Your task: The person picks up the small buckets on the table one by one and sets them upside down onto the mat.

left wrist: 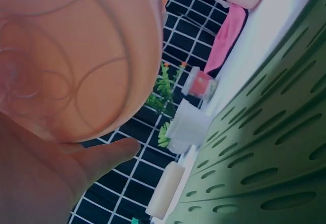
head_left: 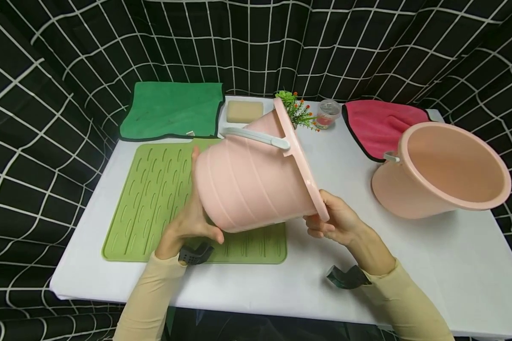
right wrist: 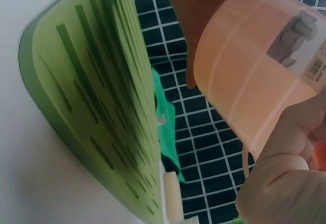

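A pale pink bucket [head_left: 249, 175] is held tilted on its side above the green mat, its mouth facing right and its grey handle [head_left: 256, 136] lying along the upper side. My left hand [head_left: 192, 210] bears against the bucket's base with fingers and thumb spread straight; the left wrist view shows the ringed underside [left wrist: 66, 66] over the thumb. With thumb and fingers, my right hand [head_left: 337, 220] grips the rim at its lower edge. A printed label [right wrist: 305, 46] shows on the bucket's side in the right wrist view.
Beneath the bucket lies a green ridged mat [head_left: 149, 199]. A second pink bucket [head_left: 405, 189] stands tilted-looking at right, near a red cloth [head_left: 379, 121]. Along the back are a green cloth [head_left: 175, 109], a beige block [head_left: 245, 112], a potted plant [head_left: 296, 111] and a clear cup [head_left: 327, 113].
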`<state>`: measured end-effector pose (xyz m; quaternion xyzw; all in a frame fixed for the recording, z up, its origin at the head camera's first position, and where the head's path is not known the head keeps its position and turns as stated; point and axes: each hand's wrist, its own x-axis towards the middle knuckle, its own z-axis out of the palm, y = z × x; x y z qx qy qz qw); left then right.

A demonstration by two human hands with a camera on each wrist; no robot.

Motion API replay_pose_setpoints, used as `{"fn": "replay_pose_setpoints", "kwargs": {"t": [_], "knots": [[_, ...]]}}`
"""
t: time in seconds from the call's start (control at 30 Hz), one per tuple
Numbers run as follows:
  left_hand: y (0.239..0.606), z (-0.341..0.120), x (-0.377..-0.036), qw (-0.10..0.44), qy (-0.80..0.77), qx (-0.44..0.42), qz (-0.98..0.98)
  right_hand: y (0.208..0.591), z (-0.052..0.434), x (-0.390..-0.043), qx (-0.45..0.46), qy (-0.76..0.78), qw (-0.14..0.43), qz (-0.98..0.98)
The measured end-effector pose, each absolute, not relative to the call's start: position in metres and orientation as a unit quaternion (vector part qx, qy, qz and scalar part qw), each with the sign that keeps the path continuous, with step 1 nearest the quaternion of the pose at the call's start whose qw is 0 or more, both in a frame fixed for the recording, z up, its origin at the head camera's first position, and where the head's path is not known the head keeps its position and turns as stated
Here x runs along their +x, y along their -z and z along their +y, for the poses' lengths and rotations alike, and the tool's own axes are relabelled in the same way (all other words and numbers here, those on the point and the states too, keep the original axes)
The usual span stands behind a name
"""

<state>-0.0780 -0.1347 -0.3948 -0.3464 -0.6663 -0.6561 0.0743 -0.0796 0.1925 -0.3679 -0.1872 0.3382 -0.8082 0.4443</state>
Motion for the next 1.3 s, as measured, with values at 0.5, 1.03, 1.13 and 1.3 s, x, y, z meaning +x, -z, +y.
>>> {"fn": "replay_pose_setpoints", "kwargs": {"t": [0.5, 1.03, 1.13, 1.3], "knots": [[0.394, -0.126, -0.083, 0.147, 0.66, -0.364, -0.641, 0.37, 0.189, -0.079, -0.154, 0.802, 0.448, 0.364], [0.37, -0.161, -0.084, 0.144, 0.644, -0.308, -0.685, 0.359, 0.198, -0.079, -0.068, 0.742, 0.398, 0.535], [0.366, -0.172, -0.083, 0.135, 0.647, -0.3, -0.687, 0.358, 0.205, -0.079, -0.067, 0.739, 0.376, 0.556], [0.361, -0.197, -0.08, 0.128, 0.643, -0.278, -0.702, 0.356, 0.219, -0.078, -0.082, 0.756, 0.342, 0.552]]}}
